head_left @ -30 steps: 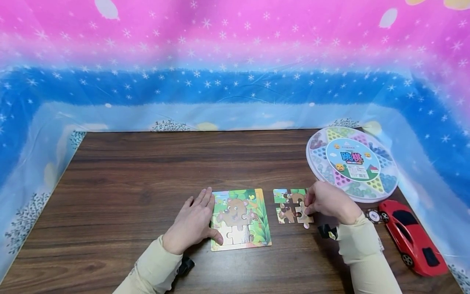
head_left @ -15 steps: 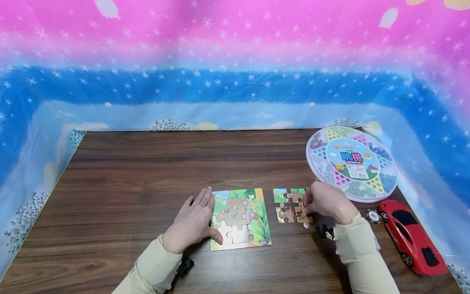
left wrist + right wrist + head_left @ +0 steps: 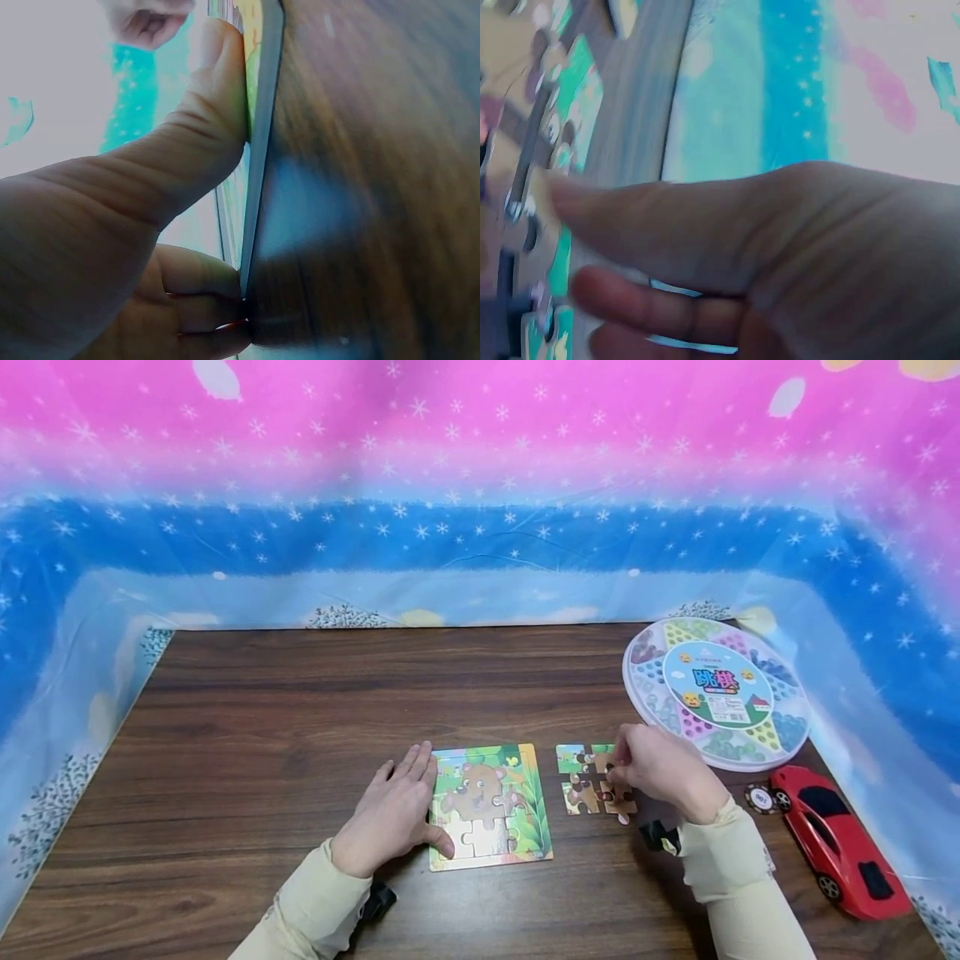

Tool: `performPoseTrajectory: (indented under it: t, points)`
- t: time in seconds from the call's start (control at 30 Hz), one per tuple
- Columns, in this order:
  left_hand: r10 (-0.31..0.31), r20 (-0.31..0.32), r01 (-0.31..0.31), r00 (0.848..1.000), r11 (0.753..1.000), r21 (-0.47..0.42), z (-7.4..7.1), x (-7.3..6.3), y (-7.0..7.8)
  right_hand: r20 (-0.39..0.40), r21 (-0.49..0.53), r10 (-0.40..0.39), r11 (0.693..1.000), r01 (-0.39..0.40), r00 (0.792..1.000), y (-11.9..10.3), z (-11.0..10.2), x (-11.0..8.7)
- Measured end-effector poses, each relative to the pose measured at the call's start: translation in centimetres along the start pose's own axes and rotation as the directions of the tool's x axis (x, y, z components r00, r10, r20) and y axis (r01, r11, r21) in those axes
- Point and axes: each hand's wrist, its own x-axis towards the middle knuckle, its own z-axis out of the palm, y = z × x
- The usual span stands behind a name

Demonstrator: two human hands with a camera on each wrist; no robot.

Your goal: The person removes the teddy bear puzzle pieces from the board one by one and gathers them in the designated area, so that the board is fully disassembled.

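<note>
The puzzle board (image 3: 491, 850) is lying flat on the table (image 3: 300, 702), around the middle between the left and right edges, well apart from the far edge. A bear picture with joint lines is showing on it, and glare is covering its lower part. Just to its right, apart from it, loose puzzle pieces (image 3: 582, 798) are forming a small block, with thin gaps between some of them.

The left hand (image 3: 392, 818) is lying extended, its fingers following the left side of the board and its thumb resting on the near left corner. It is gripping nothing, and it seems to be steadying the board.

The right hand (image 3: 663, 772) is standing over the right side of the block, thumb and fingers bent. The fingertips are partly hidden and the wrist view is blurring, so I cannot tell if a piece is being pinched.

I judge that the step in hand is arranging or taking up the loose pieces. The next move is probably calling for a light pinch on one single piece, without disturbing its neighbours, while the left hand is keeping the board quiet.

Toward the far right corner, a round game box (image 3: 637, 693) is lying.
</note>
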Motion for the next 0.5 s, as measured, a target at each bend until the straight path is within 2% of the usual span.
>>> performPoseTrajectory:
  t: [0.13, 0.27, 0.5]
  points:
    - [0.000, -0.003, 0.000, 1.000, 1.000, -0.004, 0.1, 0.0, -0.1, -0.063, 0.083, -0.068, 0.994, 0.073, 0.996, -1.4, 0.5, 0.1]
    - [0.002, -0.012, -0.002, 1.000, 1.000, -0.010, 0.2, 0.0, -0.2, -0.062, 0.129, -0.114, 0.984, 0.122, 0.991, -3.1, 1.4, 0.3]
    - [0.002, -0.027, -0.003, 1.000, 1.000, -0.008, 0.3, 0.0, -0.2, -0.071, 0.129, -0.247, 0.958, 0.254, 0.966, -5.4, 3.2, 0.5]
